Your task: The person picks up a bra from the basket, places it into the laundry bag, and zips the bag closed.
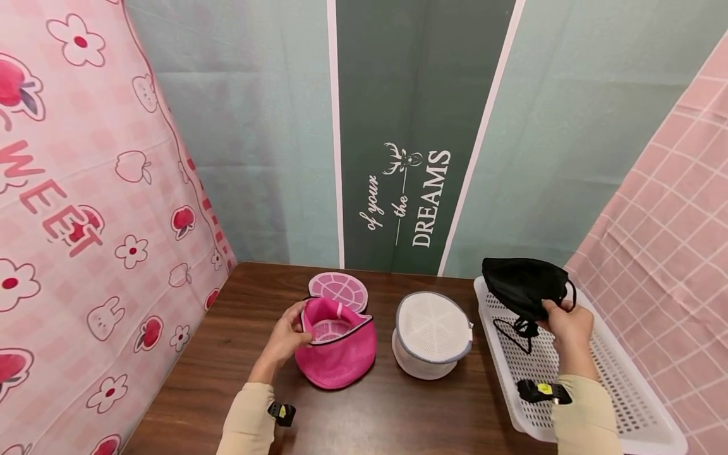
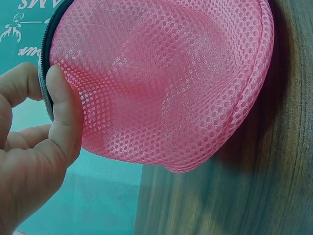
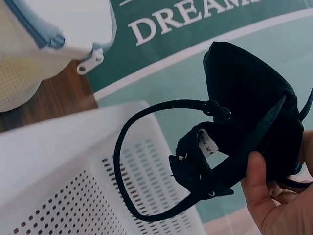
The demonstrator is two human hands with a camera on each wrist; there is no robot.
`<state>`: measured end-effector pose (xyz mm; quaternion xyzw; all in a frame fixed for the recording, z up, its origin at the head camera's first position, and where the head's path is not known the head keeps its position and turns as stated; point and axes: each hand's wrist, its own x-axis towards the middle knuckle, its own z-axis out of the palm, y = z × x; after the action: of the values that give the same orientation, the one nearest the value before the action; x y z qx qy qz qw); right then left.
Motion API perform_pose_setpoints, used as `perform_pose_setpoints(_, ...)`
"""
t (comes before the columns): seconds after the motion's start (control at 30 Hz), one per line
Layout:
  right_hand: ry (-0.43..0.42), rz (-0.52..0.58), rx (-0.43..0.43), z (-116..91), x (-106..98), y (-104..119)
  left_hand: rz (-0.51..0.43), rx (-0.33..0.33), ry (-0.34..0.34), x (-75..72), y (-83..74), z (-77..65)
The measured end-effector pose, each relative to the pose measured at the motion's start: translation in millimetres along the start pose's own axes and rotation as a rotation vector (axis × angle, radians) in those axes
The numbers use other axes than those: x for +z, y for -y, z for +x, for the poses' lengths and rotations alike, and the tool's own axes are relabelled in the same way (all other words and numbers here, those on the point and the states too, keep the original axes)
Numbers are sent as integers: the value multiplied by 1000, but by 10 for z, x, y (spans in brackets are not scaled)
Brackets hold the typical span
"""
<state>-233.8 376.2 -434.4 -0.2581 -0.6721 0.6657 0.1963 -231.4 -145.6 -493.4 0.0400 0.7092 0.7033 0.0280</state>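
Observation:
My left hand (image 1: 289, 335) pinches the zippered rim of a pink mesh laundry bag (image 1: 341, 359). The bag stands on the table with its mouth open and its round lid (image 1: 339, 289) folded back behind it. Close up in the left wrist view, thumb and fingers squeeze the mesh wall (image 2: 161, 93) beside the black zipper. At the right, my right hand (image 1: 571, 328) holds a black cloth face mask (image 1: 520, 284) above the white basket (image 1: 500, 379). One elastic loop (image 3: 120, 152) of the mask hangs down with a small cord stopper; a white label (image 3: 208, 142) shows inside.
A white mesh laundry bag (image 1: 435, 328) with a blue-grey zipper stands between the pink bag and the basket, lid over its top. Printed cloths hang behind the table (image 1: 364, 423) and along both sides. Each wrist wears a black strap.

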Motion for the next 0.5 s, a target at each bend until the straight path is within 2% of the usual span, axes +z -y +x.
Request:
perform_pose_setpoints(0.1, -10, 37, -61, 234, -7, -205, 14, 5, -12, -3, -7, -6)
perform_pose_setpoints(0.17, 14, 60, -105, 388, -39, -335, 23, 10, -19, -7, -9, -10)
perform_pose_setpoints(0.23, 13, 20, -93, 363, -10, -287, 26, 13, -24, -11, -6, -11)
perform_pose_setpoints(0.27, 24, 48, -116, 372, -5, -301, 29, 13, -27, -11, -5, -11)
perform_pose_setpoints(0.37, 45, 40, -99, 27, 109, 27, 28, 9, -26, -15, 5, -8)
perform_pose_setpoints(0.4, 30, 29, -90, -108, 171, 156, 28, 7, -29, -17, 12, -7)
perform_pose_setpoints(0.47, 34, 35, -114, -286, 246, 304, 29, 4, -34, -21, 23, -7)
perform_pose_setpoints(0.5, 33, 0, -109, -397, 292, 409, 30, 8, -31, -24, 31, -10)
